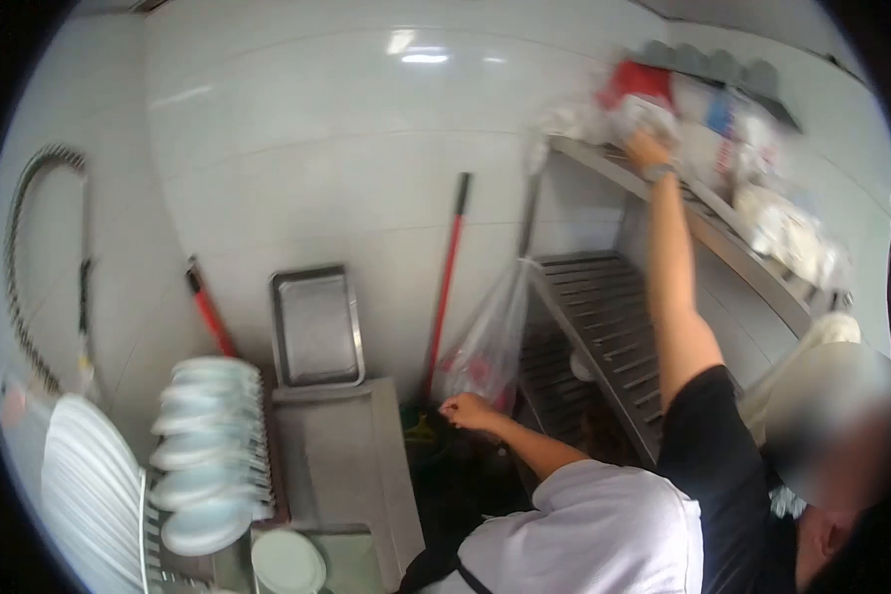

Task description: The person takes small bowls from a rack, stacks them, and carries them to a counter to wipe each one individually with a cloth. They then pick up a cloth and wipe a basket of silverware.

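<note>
My right hand [471, 411] is in the middle of the view, on a bent arm from a white sleeve. Its fingers are curled together, and I see nothing in them. Just behind it hangs a clear plastic bag [492, 342] with something reddish inside. Close below and to the left is a dark bin or bucket [424, 450] with something green at it. My left hand is out of view. On the right, a co-worker's hand [647, 148] reaches from a black sleeve to the top shelf, touching a red and white package [640, 94].
The slatted metal rack [604, 287] holds bags [782, 233] on top. At left are stacked bowls [208, 450], plates [84, 495], a steel counter [386, 436], a leaning metal tray [317, 327], a red-handled pole [447, 287] and a coiled spray hose [15, 247]. A co-worker [728, 465] stands close at right.
</note>
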Tool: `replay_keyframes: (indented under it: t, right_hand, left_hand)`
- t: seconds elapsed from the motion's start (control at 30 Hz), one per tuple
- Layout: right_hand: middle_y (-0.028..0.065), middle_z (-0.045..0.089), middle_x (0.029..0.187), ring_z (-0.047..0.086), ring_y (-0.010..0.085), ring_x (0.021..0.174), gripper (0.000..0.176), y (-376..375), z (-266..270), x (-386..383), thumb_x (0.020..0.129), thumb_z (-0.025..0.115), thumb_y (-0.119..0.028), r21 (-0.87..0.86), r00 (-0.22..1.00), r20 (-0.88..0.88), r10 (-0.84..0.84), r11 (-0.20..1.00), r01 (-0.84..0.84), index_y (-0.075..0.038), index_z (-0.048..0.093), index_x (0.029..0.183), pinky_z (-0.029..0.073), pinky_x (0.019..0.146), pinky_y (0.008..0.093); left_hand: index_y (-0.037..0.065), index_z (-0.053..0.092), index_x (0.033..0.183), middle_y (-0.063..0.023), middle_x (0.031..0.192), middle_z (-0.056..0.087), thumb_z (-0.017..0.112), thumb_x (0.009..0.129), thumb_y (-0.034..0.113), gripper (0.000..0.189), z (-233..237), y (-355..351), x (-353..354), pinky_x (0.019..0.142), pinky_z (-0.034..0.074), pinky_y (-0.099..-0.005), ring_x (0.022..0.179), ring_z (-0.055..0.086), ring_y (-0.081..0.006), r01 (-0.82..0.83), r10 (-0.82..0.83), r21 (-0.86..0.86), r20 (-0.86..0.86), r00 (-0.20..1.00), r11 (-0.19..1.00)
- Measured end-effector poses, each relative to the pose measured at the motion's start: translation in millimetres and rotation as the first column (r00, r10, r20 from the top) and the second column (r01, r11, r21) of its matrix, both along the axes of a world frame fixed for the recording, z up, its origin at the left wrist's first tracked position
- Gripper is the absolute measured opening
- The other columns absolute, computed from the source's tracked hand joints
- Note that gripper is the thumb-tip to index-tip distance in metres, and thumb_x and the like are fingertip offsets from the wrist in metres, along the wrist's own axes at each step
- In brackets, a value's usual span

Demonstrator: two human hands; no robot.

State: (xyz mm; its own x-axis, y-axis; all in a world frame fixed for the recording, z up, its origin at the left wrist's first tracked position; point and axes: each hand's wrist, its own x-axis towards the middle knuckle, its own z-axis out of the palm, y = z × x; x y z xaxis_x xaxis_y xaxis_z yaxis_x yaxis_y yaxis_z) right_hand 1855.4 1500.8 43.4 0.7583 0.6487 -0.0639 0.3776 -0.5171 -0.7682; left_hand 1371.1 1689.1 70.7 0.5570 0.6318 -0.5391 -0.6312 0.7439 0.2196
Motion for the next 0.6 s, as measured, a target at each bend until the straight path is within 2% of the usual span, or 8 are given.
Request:
replay_keyframes:
  t: [0.13,0.17,0.23,0.27,0.33,0.43,0.5,0.6]
  right_hand:
    - [0.0084,0.073,0.096,0.070,0.0172,0.081,0.026,6.3,-8.1,5.1,0.102,0.064,-0.018,0.151,0.964,-0.225,0.143,0.982,-0.110,0.002,0.073,0.116,0.059,0.069,0.0323]
    - [0.0041,0.069,0.083,0.065,0.0134,0.072,0.022,13.6,11.4,-4.4,0.102,0.064,-0.022,0.189,0.956,-0.237,0.170,0.974,-0.127,-0.002,0.074,0.102,0.055,0.065,0.0309]
    - [0.0069,0.069,0.082,0.067,0.0147,0.068,0.020,45.6,32.8,-10.7,0.102,0.065,-0.018,0.223,0.957,-0.238,0.166,0.968,-0.112,0.000,0.072,0.109,0.058,0.059,0.0302]
    - [0.0071,0.069,0.080,0.067,0.0147,0.068,0.022,67.4,51.1,-14.1,0.102,0.066,-0.018,0.208,0.951,-0.245,0.191,0.968,-0.141,0.000,0.071,0.113,0.058,0.056,0.0304]
    - [0.0099,0.072,0.085,0.067,0.0141,0.069,0.026,110.2,95.0,-44.9,0.103,0.064,-0.018,0.267,0.907,-0.189,0.377,0.908,-0.322,0.001,0.070,0.119,0.056,0.064,0.0283]
    - [0.0082,0.073,0.087,0.068,0.0145,0.073,0.025,166.1,180.4,-119.2,0.102,0.065,-0.017,0.394,0.791,0.029,0.611,0.720,-0.571,0.001,0.071,0.117,0.056,0.069,0.0304]
    - [0.0083,0.073,0.089,0.069,0.0152,0.077,0.022,187.7,245.0,-182.2,0.097,0.069,-0.011,0.509,0.666,0.047,0.744,0.556,-0.657,0.002,0.073,0.114,0.055,0.072,0.0318]
    - [0.0122,0.073,0.091,0.070,0.0209,0.076,0.026,222.1,307.6,-267.0,0.084,0.079,-0.004,0.419,0.281,0.544,0.791,0.035,-0.907,0.001,0.074,0.109,0.055,0.072,0.0333]
  left_hand:
    - [0.006,0.068,0.112,-0.0188,0.104,0.071,0.052,0.099,0.048,0.046,-23.9,-68.7,-63.1,0.082,0.059,-0.0507,0.095,0.068,-0.0381,-0.254,0.274,-0.138,0.155,0.949,0.957]
    - [0.006,0.068,0.112,-0.0188,0.104,0.071,0.053,0.099,0.047,0.046,-26.3,-91.6,-66.2,0.082,0.059,-0.0508,0.094,0.068,-0.0381,-0.310,0.343,-0.178,0.210,0.915,0.934]
    - [0.006,0.069,0.111,-0.0188,0.103,0.071,0.053,0.099,0.047,0.046,-24.9,-115.2,-59.9,0.081,0.059,-0.0508,0.094,0.069,-0.0382,-0.409,0.461,-0.223,0.301,0.835,0.885]
    - [0.005,0.069,0.112,-0.0214,0.103,0.070,0.053,0.099,0.047,0.047,-29.4,-99.7,-61.3,0.081,0.059,-0.0527,0.095,0.068,-0.0411,-0.370,0.422,-0.218,0.289,0.859,0.903]
    - [0.004,0.064,0.118,-0.0251,0.117,0.064,0.052,0.101,0.049,0.049,-42.6,-97.4,-58.0,0.088,0.057,-0.0527,0.102,0.065,-0.0418,-0.393,0.451,-0.226,0.346,0.823,0.891]
    - [0.003,0.064,0.119,-0.0241,0.110,0.067,0.050,0.102,0.050,0.052,-32.4,-93.2,-45.8,0.088,0.058,-0.0543,0.100,0.067,-0.0422,-0.450,0.528,-0.283,0.343,0.777,0.847]
    - [0.003,0.064,0.118,-0.0230,0.107,0.069,0.048,0.103,0.049,0.051,-25.6,-98.1,-44.0,0.087,0.058,-0.0546,0.099,0.068,-0.0420,-0.489,0.554,-0.261,0.345,0.757,0.832]
    - [0.003,0.064,0.118,-0.0225,0.106,0.070,0.048,0.104,0.049,0.051,-16.5,-104.6,-43.1,0.086,0.059,-0.0542,0.099,0.069,-0.0418,-0.541,0.595,-0.247,0.349,0.724,0.804]
